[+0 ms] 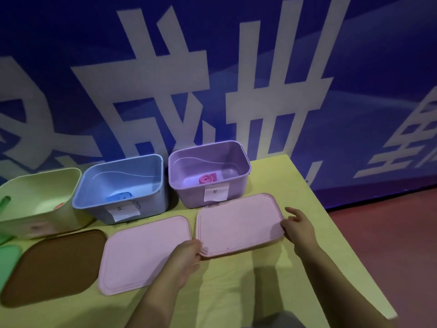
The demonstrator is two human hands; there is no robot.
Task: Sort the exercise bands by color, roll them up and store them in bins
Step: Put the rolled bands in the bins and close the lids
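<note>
Yellow table (272,280), three bins (123,185), four lids (146,252)

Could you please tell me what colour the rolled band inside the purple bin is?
Pink: the rolled band in the purple bin, head view.

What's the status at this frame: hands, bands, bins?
Both hands, left and right, grip the right pink lid by its ends. Pink roll in purple bin, blue roll in blue bin. Nothing blocking.

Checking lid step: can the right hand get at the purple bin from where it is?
Probably yes. The right hand grips the pink lid just in front of the purple bin; the bin is open-topped, and nothing stands between.
</note>
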